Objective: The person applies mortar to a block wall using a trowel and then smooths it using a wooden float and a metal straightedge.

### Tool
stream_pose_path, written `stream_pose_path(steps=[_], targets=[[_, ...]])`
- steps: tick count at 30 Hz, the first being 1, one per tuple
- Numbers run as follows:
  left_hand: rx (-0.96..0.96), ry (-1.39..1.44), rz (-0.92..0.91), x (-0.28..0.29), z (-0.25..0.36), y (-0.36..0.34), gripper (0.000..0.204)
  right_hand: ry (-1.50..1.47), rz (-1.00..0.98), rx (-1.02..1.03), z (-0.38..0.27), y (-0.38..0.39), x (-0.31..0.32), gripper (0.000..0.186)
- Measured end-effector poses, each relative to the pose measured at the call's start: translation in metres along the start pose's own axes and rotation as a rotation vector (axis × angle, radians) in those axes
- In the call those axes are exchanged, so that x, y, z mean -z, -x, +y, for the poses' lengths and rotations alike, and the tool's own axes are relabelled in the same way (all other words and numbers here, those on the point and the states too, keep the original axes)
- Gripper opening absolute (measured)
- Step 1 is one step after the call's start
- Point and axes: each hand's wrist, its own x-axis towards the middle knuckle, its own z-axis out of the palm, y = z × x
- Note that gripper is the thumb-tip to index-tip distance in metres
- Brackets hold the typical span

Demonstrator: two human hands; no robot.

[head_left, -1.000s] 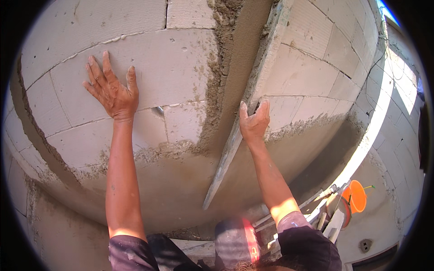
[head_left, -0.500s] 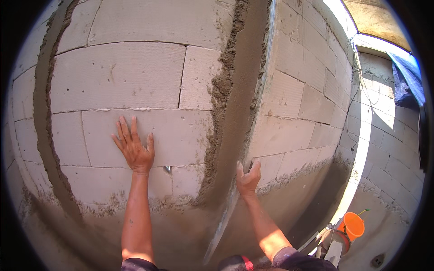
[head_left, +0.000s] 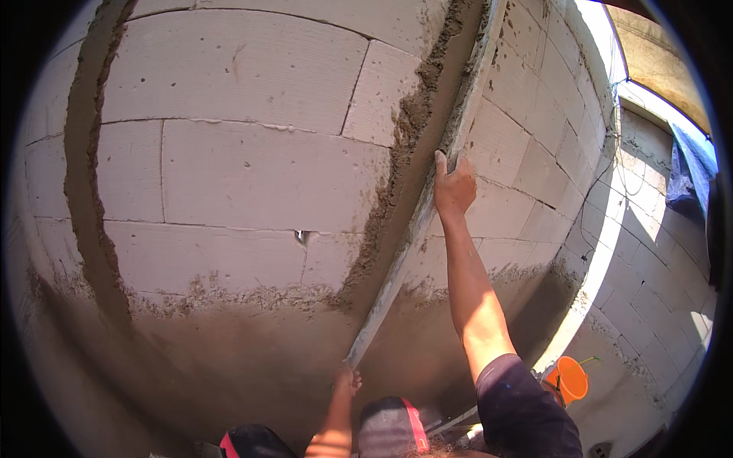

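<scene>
A long, mortar-smeared straightedge [head_left: 403, 267] runs slantwise along the outer corner of the block wall. My right hand [head_left: 456, 189] grips it partway up, the thumb on its left side and the fingers curled around the right. Down at its lower end, my left hand [head_left: 349, 378] is closed on the same straightedge, with some fingers hidden. Just left of the tool, a vertical band of wet grey mortar [head_left: 416, 183] with ragged edges covers the corner's face.
Another mortar strip [head_left: 85, 168] stands on the left of the pale block wall [head_left: 263, 172]. Grey plaster [head_left: 229, 355] coats the wall's lower part. An orange bucket [head_left: 569, 379] is at lower right. A dark cable [head_left: 592, 206] and a blue tarp [head_left: 687, 168] hang beyond.
My left hand has left the block face and moved down to the straightedge's lower end. My right hand has moved up along it. The view has shifted downward.
</scene>
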Motion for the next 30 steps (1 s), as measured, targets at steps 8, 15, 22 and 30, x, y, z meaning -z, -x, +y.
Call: stream_pose_path(steps=[8,15,22,30], targets=[[0.564,1.284,-0.411,-0.076,0.030,-0.037,0.059,-0.008,-0.334,0.274,0.044,0.011,0.006,0.084],[0.282,1.351,-0.447,-0.062,0.046,-0.044,0.050,-0.232,-0.356,0.189,0.010,0.015,-0.011,0.081],[0.498,1.275,-0.317,-0.131,0.088,0.063,0.039,-0.123,-0.147,0.228,0.060,-0.066,0.007,0.045],[0.336,1.295,-0.367,-0.085,0.053,-0.006,0.036,-0.119,-0.104,0.250,0.023,-0.006,-0.017,0.064]])
